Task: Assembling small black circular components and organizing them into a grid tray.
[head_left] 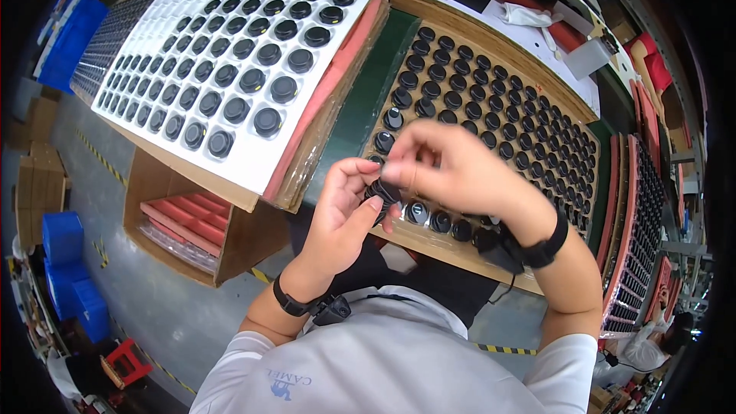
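My left hand is closed round black round parts, which look like small knobs or caps. At least two seem to be in it, though the fingers hide some of them. Just above and touching that side is my right hand, its fingers curled into a pinch and blurred by motion. Whatever sits between those fingertips is too smeared to name. Both hands hover over the near left corner of a cardboard box, where rows of similar black round parts stand. One near the front edge, a black part, bears a pale mark.
Left of the hands, a white moulded tray of black parts rests on stacked red trays and cardboard. An open carton with red dividers stands below. Another tray of parts is at right. Blue bins stand on the floor.
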A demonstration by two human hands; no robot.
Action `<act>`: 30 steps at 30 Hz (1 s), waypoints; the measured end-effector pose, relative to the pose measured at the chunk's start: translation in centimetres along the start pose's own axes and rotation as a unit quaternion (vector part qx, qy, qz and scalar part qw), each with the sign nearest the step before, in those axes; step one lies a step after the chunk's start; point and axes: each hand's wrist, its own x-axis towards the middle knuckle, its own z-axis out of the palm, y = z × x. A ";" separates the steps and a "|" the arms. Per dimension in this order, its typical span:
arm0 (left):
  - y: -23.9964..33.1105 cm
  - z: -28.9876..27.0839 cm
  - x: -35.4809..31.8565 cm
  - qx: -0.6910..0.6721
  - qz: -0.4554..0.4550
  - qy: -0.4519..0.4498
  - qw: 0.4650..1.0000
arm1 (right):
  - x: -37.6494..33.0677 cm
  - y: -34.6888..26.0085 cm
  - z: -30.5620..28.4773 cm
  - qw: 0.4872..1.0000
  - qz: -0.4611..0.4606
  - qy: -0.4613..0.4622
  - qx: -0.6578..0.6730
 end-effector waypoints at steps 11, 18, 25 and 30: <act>0.3 -0.4 -0.1 0.026 -0.003 -0.024 0.999 | 0.8 3.1 -4.0 0.989 0.038 0.105 -0.099; 0.7 -0.3 -0.2 0.014 -0.012 -0.023 1.000 | 1.8 8.0 -4.0 0.916 -0.048 0.165 -0.362; 0.7 -0.3 -0.6 0.240 0.151 -0.042 0.958 | -2.6 1.5 -2.8 0.995 0.013 0.101 0.000; 1.2 2.5 -0.7 0.439 0.328 -0.071 0.833 | -7.1 0.7 0.2 0.946 0.062 0.017 0.317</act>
